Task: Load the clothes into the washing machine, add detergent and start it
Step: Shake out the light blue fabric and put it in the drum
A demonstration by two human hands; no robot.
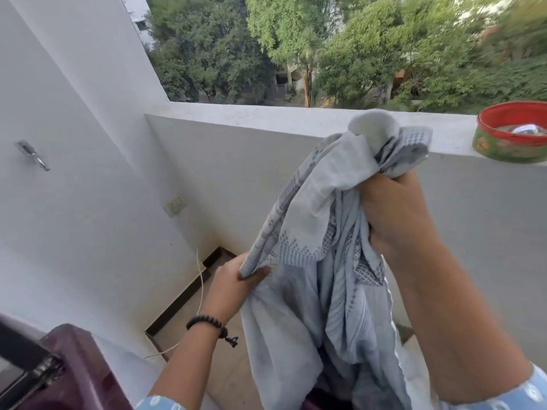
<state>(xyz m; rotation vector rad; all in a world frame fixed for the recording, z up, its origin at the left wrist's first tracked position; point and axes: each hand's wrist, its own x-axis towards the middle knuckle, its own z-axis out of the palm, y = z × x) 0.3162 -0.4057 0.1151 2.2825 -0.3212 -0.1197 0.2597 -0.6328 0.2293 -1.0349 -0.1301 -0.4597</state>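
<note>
My right hand (396,214) is raised, fingers curled tight around the bunched top of a pale blue-grey patterned cloth (319,291). My left hand (236,282) sits lower, pinching a folded edge of the same cloth between thumb and fingers; a black bead bracelet (211,324) circles that wrist. The cloth hangs between my forearms, above the balcony floor (219,362). Corner of the dark purple washing machine (74,368) at lower left. A red-and-green tin (512,134) rests on the parapet ledge (266,115).
</note>
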